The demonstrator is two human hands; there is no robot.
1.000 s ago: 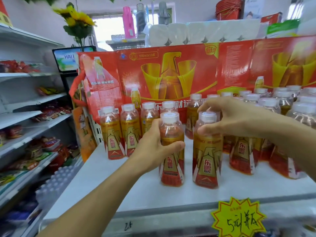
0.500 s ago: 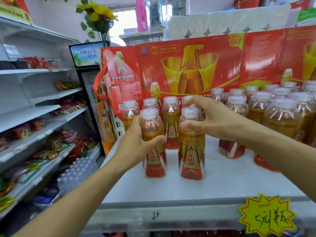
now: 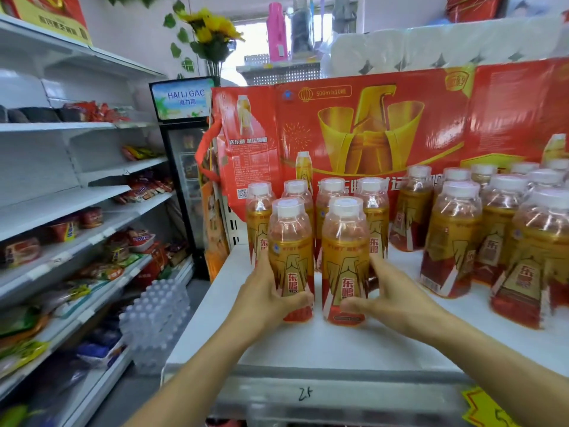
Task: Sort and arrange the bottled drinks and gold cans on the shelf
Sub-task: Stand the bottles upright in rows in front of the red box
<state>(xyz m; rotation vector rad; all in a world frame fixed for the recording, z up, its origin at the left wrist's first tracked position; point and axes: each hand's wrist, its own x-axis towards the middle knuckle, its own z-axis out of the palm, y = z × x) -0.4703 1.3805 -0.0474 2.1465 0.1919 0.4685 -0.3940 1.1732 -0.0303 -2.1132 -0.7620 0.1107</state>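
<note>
Left hand (image 3: 264,298) and right hand (image 3: 391,303) fingers curled round 东鹏 bottles (image 3: 291,260), shelf (image 3: 308,346) marked "25"

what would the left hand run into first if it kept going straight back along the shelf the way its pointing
Probably the back-row bottle right behind it. The left hand grips the front left bottle, which would likely bump that row with it. Depth is hard to judge.

Two bare forearms rising from below the white shelf (image 3: 308,343), no sleeves, no watch or rings visible, left hand (image 3: 264,298) and right hand (image 3: 394,303) ungloved, short plain fingernails
</note>
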